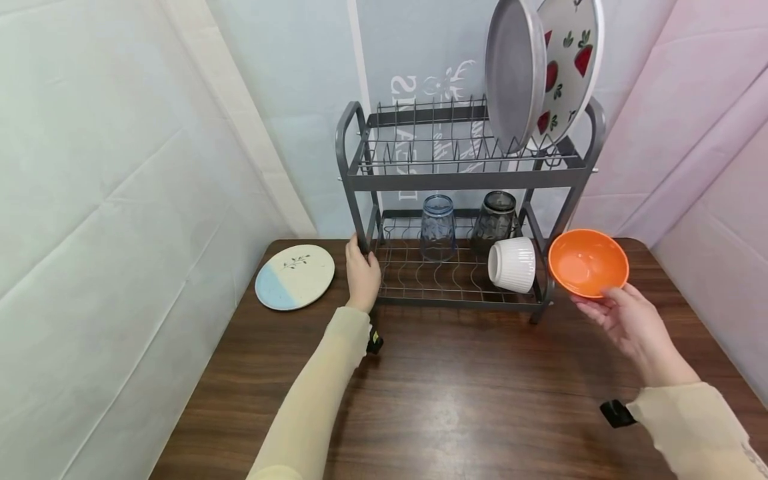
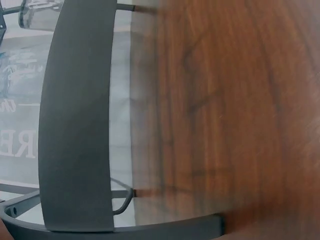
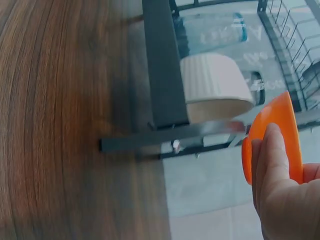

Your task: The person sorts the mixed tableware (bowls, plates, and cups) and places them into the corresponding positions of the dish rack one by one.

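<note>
An orange bowl (image 1: pixel 588 263) is in my right hand (image 1: pixel 630 323), thumb at its near rim and fingers beneath. In the right wrist view the bowl (image 3: pixel 274 137) is tilted on edge, fingers lying along its outside, beside the lower tier. My left hand (image 1: pixel 363 275) grips the left upright of the grey two-tier dish rack (image 1: pixel 468 180). Inside the lower tier, a white ribbed cup (image 1: pixel 513 265) lies tipped on its side at the right. Behind it are a blue glass (image 1: pixel 438 228) and a dark glass (image 1: pixel 496 217). The left wrist view shows mostly the rack's front bar (image 2: pixel 77 120).
A grey plate (image 1: pixel 515 80) and a strawberry-patterned plate (image 1: pixel 579 57) stand on the upper tier's right side. On the wooden table (image 1: pixel 444 400), left of the rack, lies a blue-and-cream plate (image 1: pixel 295 277). Fabric walls (image 1: pixel 132 200) enclose the table's back and sides.
</note>
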{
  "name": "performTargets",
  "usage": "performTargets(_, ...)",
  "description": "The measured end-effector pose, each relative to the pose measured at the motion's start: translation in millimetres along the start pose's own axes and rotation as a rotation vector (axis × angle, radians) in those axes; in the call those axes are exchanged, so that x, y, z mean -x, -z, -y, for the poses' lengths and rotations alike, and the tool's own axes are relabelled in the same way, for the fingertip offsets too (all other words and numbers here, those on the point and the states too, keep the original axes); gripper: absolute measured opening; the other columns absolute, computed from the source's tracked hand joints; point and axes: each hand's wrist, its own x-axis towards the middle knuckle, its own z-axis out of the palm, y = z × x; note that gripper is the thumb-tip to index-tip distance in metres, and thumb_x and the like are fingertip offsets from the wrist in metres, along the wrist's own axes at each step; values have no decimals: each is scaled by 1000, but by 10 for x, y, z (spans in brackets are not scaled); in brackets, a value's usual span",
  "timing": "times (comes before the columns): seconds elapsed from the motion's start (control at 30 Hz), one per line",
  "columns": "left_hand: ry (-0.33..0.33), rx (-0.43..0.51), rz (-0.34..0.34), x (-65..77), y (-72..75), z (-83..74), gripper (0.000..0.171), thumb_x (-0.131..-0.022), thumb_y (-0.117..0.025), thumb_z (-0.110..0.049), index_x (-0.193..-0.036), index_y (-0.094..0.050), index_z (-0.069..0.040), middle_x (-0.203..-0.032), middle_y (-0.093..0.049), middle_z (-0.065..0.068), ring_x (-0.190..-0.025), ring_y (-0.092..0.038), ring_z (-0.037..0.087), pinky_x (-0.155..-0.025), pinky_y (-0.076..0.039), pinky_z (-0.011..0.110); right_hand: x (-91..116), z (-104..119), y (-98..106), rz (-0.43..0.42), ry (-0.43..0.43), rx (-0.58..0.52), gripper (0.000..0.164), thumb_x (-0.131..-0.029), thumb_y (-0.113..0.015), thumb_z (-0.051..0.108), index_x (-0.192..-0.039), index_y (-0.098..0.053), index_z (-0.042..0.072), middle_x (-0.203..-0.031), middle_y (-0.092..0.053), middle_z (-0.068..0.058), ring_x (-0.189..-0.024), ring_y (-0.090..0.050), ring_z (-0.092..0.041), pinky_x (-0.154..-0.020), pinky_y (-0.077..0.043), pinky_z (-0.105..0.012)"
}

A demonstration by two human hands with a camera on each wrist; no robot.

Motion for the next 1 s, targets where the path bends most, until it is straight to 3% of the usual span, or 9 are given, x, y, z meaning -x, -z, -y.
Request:
performTargets(0.17, 2, 84, -23, 133, -5, -3, 52, -89, -40, -5, -137, -21, -13, -133, -31, 10, -122, -38, 21, -95, -39, 38, 22, -83, -174, 24, -12, 72, 29, -94, -34, 3, -121, -32, 14, -94, -66, -14, -82, -66, -29, -70, -52, -33)
performTargets(0.33, -9, 151, -53, 279, -24, -92, 50, -87, -41, -3, -134, -25, -12, -139, -23, 8, -127, -30, 20, -99, -34, 43, 20, -191, -352, 73, -25, 117, 30, -94, -33, 2, -122, -33, 13, -97, -66, -11, -83, -66, -28, -71, -52, -33)
performTargets(0.5, -49, 280, -2, 422, -73, -259, 47, -88, -40, -1, -132, -27, -8, -136, -26, 11, -128, -30, 21, -104, -29, 40, -5, -341, -542, 104, -65, 163, 40, -94, -33, 3, -130, -19, 11, -98, -66, -8, -83, -66, -25, -72, -52, -31)
performTargets(0.63, -80, 451, 164, 567, -64, -537, 43, -89, -42, -1, -130, -29, -1, -132, -33, 18, -125, -34, 29, -105, -29, 36, -24, -469, -690, 113, -101, 203, 40, -94, -34, 4, -130, -19, 11, -96, -66, -8, -82, -66, -23, -71, -52, -29)
performTargets(0.77, -62, 616, 410, 716, -47, -803, 41, -92, -40, -6, -130, -25, 2, -132, -36, 20, -123, -37, 34, -103, -32, 36, -41, -595, -810, 141, -122, 237, 32, -94, -33, 3, -124, -28, 11, -96, -66, -7, -82, -66, -23, -72, -52, -28)
performTargets(0.9, -28, 725, 602, 812, -87, -919, 43, -94, -35, -6, -133, -20, 3, -135, -33, 23, -123, -37, 36, -101, -35, 37, -47, -700, -906, 134, -152, 294, 28, -94, -34, 5, -120, -33, 13, -95, -66, -4, -81, -66, -20, -72, -52, -27)
performTargets(1.0, 30, 773, 665, 848, -154, -912, 44, -94, -36, -7, -133, -20, 1, -133, -35, 23, -119, -42, 33, -100, -36, 38, -49, -761, -959, 120, -173, 346, 27, -93, -37, 7, -119, -34, 15, -92, -66, -2, -80, -66, -18, -72, -52, -26)
